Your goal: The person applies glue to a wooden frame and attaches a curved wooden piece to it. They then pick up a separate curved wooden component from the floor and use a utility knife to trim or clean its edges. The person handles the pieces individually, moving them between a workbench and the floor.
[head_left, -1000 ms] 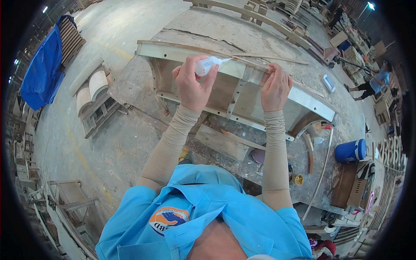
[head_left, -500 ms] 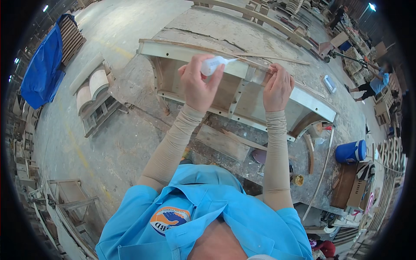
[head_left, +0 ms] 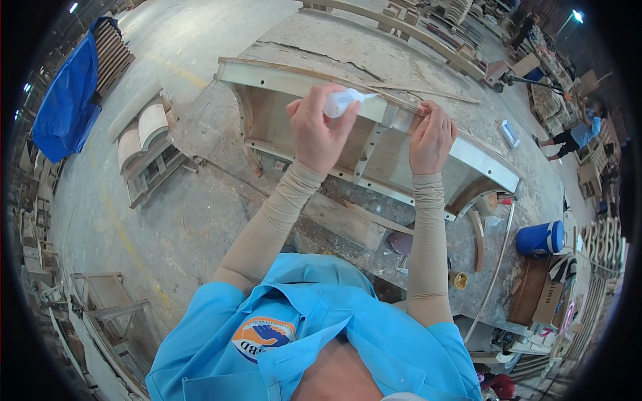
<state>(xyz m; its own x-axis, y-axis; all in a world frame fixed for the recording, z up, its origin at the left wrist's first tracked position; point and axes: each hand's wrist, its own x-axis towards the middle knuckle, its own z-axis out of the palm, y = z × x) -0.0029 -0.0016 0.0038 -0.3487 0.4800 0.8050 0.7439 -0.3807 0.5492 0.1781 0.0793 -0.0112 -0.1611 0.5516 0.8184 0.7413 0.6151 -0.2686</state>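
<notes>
A small white squeeze bottle with a pointed nozzle (head_left: 341, 103) is gripped in my left hand (head_left: 317, 134), tilted so its tip points right, over the top edge of a long pale wooden frame (head_left: 301, 83). The frame has curved ends, a middle divider and several dark holes along its rails. My right hand (head_left: 431, 137) rests on the frame's upper edge right of the divider, fingers bent and pressed together at a thin wooden strip (head_left: 394, 101) along that edge. What those fingertips pinch, if anything, is hidden.
The frame stands on a stained worktable (head_left: 414, 264) with a loose board (head_left: 344, 220) and a small yellow pot (head_left: 459, 280). A blue cooler jug (head_left: 540, 238) stands at right, a curved wooden piece (head_left: 144, 137) at left. Another person (head_left: 578, 134) is at the far right.
My left hand has moved slightly right along the frame's edge with the bottle. The right hand stays at nearly the same place. The distant person has shifted posture.
</notes>
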